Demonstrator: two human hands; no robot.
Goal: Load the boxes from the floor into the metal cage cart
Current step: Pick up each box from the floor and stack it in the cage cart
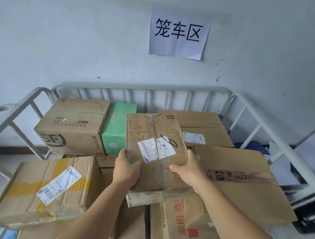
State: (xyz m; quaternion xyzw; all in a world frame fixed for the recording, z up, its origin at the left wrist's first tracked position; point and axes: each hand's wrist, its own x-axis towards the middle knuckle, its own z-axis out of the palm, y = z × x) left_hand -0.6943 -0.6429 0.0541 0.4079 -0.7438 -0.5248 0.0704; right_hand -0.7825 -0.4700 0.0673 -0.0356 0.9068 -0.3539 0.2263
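A worn, taped cardboard box [152,137] with a white shipping label and red writing is held over the middle of the white metal cage cart [140,85]. My left hand [125,168] grips its near left edge, thumb on top. My right hand [186,170] grips its near right edge. The cart holds several boxes: an SF Express box [69,125] at the back left, a green box [117,128] beside it, a box with yellow tape [43,186] at the front left, a box with red print [183,226] in front, and a large flat box [241,180] on the right.
A paper sign [178,35] with black characters hangs on the pale wall behind the cart. Another brown box [200,125] lies at the back right. Blue plastic crates [251,145] and dark objects stand outside the cart's right rail.
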